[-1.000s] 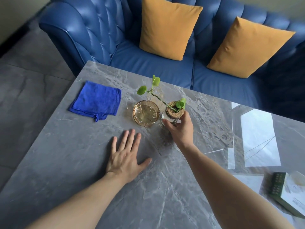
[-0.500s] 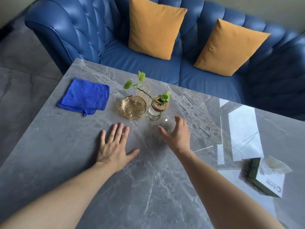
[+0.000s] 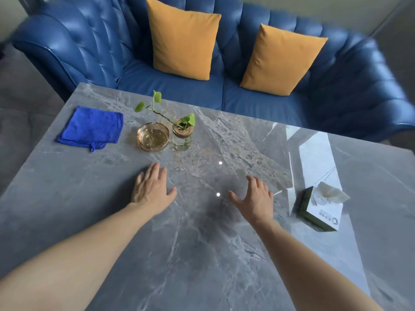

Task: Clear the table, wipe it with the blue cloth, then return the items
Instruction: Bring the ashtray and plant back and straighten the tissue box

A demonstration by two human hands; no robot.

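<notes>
A folded blue cloth (image 3: 91,129) lies at the far left of the grey marble table (image 3: 202,254). To its right stand an amber glass ashtray (image 3: 153,139) and, touching it, a small glass jar with a cork top and a green plant cutting (image 3: 182,136). A green-and-white tissue box (image 3: 320,209) sits on the right. My left hand (image 3: 151,189) rests flat on the table in front of the ashtray, fingers together. My right hand (image 3: 254,199) hovers over the table's middle with fingers spread, holding nothing, left of the tissue box.
A blue tufted sofa (image 3: 224,95) with two orange cushions (image 3: 183,39) stands right behind the table's far edge. Grey floor (image 3: 20,102) shows to the left. Bright window reflections lie on the table's right side.
My right hand let go of the plant jar and drew back toward me and to the right, opening. The left hand stayed flat. The view shifted right, bringing the tissue box fully in.
</notes>
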